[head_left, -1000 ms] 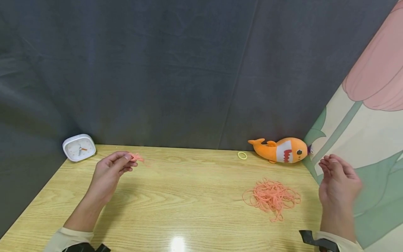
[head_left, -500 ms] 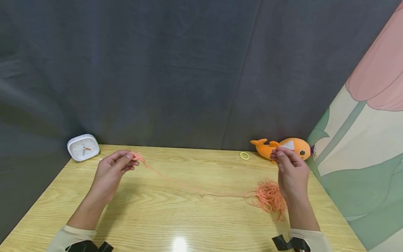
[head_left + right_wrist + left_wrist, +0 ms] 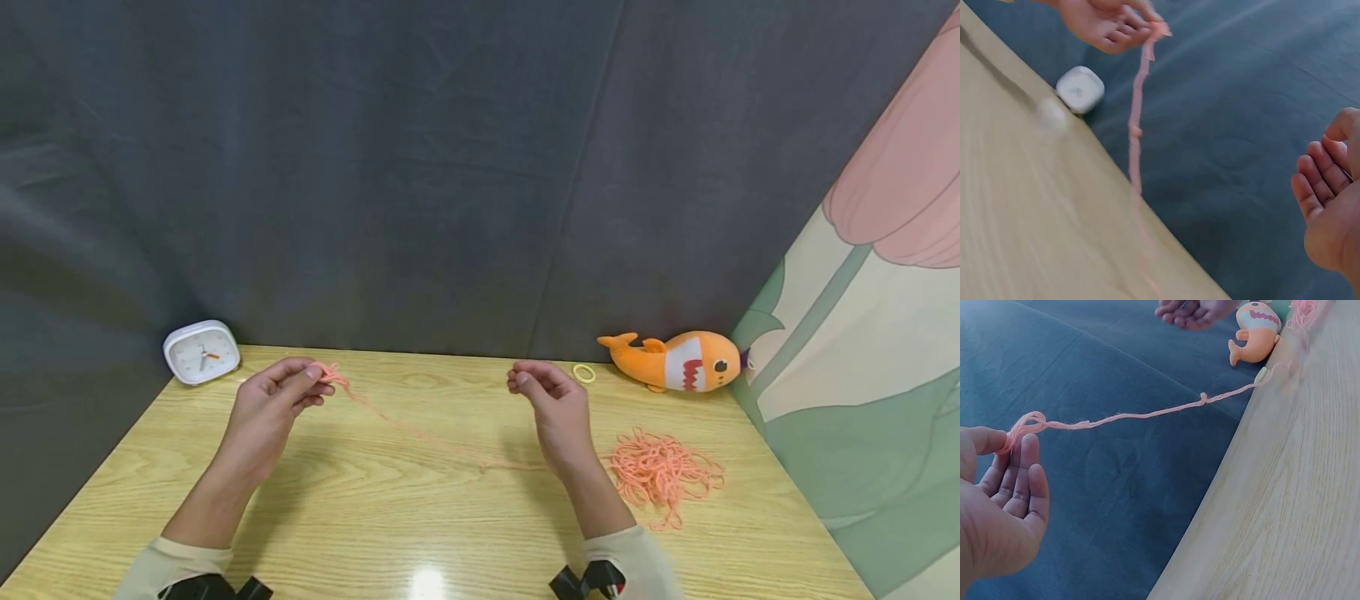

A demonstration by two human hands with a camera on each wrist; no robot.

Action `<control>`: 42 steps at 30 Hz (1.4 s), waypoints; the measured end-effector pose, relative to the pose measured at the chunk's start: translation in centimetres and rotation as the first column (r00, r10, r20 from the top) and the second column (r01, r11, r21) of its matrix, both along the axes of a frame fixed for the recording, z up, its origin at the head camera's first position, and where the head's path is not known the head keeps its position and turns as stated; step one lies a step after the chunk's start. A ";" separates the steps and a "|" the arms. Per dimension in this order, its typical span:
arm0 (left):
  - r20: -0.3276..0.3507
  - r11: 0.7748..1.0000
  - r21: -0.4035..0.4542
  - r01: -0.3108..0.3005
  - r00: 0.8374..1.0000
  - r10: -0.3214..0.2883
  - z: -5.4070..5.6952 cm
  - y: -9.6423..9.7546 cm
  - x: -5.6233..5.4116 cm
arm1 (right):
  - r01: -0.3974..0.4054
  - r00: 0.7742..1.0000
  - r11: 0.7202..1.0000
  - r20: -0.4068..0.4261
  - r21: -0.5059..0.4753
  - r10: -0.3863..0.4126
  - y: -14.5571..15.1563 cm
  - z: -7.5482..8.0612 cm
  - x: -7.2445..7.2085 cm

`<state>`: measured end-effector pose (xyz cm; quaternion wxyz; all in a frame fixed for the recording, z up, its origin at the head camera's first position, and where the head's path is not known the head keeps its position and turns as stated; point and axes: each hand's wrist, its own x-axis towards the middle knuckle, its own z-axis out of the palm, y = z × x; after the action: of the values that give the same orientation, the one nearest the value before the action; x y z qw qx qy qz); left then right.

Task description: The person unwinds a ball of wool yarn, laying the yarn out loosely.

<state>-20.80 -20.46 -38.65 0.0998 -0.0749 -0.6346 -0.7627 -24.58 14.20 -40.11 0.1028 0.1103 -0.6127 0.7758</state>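
My left hand [image 3: 262,410] pinches a small looped bunch of coral-pink yarn [image 3: 332,375] between thumb and fingertips, above the left half of the table. From that bunch a single strand [image 3: 1122,416] with a small knot runs slackly down to the right. It leads toward a tangled pile of the same yarn [image 3: 665,471] on the table's right side, passing behind my right forearm in the head view. My right hand [image 3: 561,408] hovers right of centre, fingers loosely curled and nothing seen between them. In the right wrist view, the right hand [image 3: 1338,194] is apart from the strand.
At the back left corner stands a white alarm clock [image 3: 202,352]. A yellow ring [image 3: 583,373] lies near the back edge, beside an orange plush shark [image 3: 678,362]. Behind the wooden table [image 3: 420,517] hangs a dark curtain [image 3: 390,183]; a floral-print cloth [image 3: 885,350] is at the right.
My right hand has swept left from beyond the table's right side, past the plush shark and the yarn pile, to right of centre. The left hand stays nearly still, still pinching the yarn.
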 end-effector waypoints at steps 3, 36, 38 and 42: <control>-0.004 1.000 0.003 0.001 1.000 -0.001 0.0 0.0 0.0 | -0.056 0.998 0.998 0.018 0.019 0.056 -2.2 -0.6 0.1; 0.046 0.999 -0.038 -0.007 0.999 0.009 0.3 0.2 0.2 | -0.409 0.912 0.874 0.129 0.263 0.389 -12.1 -3.7 1.6; 0.044 0.999 -0.037 -0.011 0.999 0.013 0.3 0.2 0.2 | -0.405 0.914 0.873 0.125 0.273 0.385 -11.7 -3.5 1.7; 0.029 0.999 -0.030 -0.023 0.999 0.024 0.3 0.1 0.2 | -0.387 0.922 0.875 0.113 0.291 0.370 -10.1 -3.0 1.7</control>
<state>-20.64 -20.37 -38.31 0.0985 -0.0578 -0.6482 -0.7529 -22.84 4.05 -43.07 -0.0857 0.2215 -0.6950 0.6786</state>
